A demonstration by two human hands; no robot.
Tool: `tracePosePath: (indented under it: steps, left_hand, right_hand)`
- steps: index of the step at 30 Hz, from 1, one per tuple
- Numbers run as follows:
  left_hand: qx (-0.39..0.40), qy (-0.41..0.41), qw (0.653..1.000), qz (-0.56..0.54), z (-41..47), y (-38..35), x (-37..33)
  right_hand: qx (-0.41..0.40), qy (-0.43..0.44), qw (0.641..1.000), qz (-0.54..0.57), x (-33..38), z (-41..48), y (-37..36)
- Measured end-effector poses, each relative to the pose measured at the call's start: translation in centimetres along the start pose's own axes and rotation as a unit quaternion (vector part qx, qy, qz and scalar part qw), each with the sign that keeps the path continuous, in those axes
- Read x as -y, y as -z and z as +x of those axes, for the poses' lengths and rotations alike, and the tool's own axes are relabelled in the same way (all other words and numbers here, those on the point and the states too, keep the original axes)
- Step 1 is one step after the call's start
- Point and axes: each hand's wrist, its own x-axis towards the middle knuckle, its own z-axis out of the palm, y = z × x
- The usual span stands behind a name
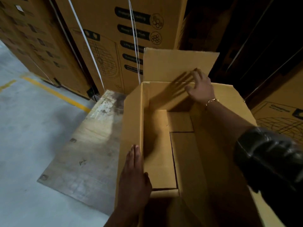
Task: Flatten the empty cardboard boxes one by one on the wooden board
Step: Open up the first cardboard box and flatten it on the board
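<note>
At the bottom centre of the frame the left hand [134, 177] lies flat against the outside of the left wall of the cardboard box [131, 122]. Its fingers are straight and grip nothing, and the thumb looks to sit at the rim. It probably braces that wall so the box cannot slide while the other side is worked.

The box fills the lower right and centre, standing open with its mouth up toward the camera. Its long axis runs from the bottom of the frame away to the upper centre. Inside, the bottom flaps [182, 123] are still folded shut, so flattening is not yet done.

The right arm, in a dark sleeve [268, 158], crosses over the box. The right hand [200, 89] is released, with fingers spread and blurred against the far wall just below the raised far flap [177, 64]. I judge it is about to push that end in or down.

The wooden board [85, 153] lies on the grey floor [24, 128] left of centre. The box overlaps its right edge, but whether it rests on the board I cannot tell.

Beyond, along the top, stand stacked printed cartons [114, 38].
</note>
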Motion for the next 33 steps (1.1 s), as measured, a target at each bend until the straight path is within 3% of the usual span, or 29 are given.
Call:
tracePosePath:
  steps: [2, 4, 6, 15, 26, 30, 33]
  left_hand:
    - [0.001, -0.011, 1.000, -0.006, 0.0, 0.1, 0.1]
    - [-0.006, -0.017, 1.000, -0.009, 0.0, 0.3, 0.3]
    - [-0.009, -0.010, 1.000, -0.008, 0.1, 0.2, 0.5]
    - [-0.006, -0.003, 0.999, -0.045, 0.0, 0.0, -0.4]
    - [0.009, 0.025, 0.998, 0.056, -1.1, 0.7, -1.8]
    - [0.049, 0.028, 0.993, 0.100, -6.7, 0.2, -1.3]
    - [0.072, 0.096, 0.992, 0.040, -12.6, -1.8, -0.5]
  right_hand:
    - [0.060, -0.003, 0.990, -0.129, -1.9, 2.6, -0.4]
    - [0.123, -0.028, 0.976, -0.178, -3.6, 3.9, -1.3]
    - [0.157, -0.043, 0.970, -0.182, -4.2, 4.4, -2.0]
    - [0.141, -0.082, 0.983, -0.084, -5.8, 1.3, -2.3]
    - [0.202, -0.158, 0.962, 0.090, -9.7, -26.3, 4.6]
    - [0.233, -0.172, 0.949, 0.119, -10.8, -36.5, 6.6]
    - [0.201, -0.203, 0.941, 0.180, -10.3, -41.7, 7.1]
